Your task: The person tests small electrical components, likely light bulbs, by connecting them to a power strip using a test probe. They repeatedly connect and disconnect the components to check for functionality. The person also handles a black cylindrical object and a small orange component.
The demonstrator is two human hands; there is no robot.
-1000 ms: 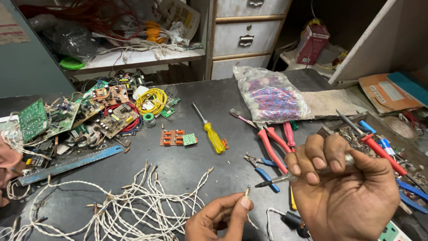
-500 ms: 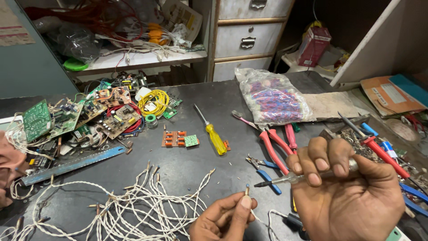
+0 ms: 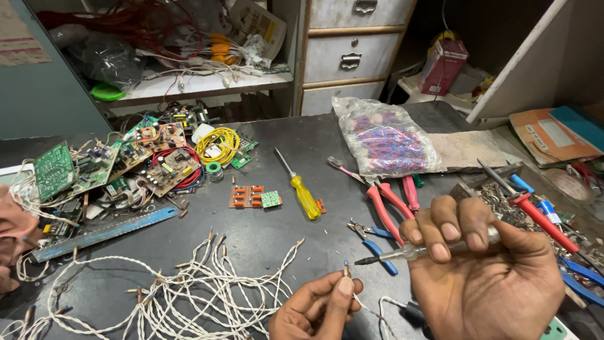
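Ideally the right hand, clenched around the soldering iron, steadies its tip at nine o'clock, toward the wire end the left hand pinches

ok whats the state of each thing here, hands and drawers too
left hand: pinching a thin wire end upright
right hand: gripping a clear-handled tool, tip toward the wire
drawers: shut
plastic bag: lying flat, full
yellow screwdriver: lying loose
white wires: tangled
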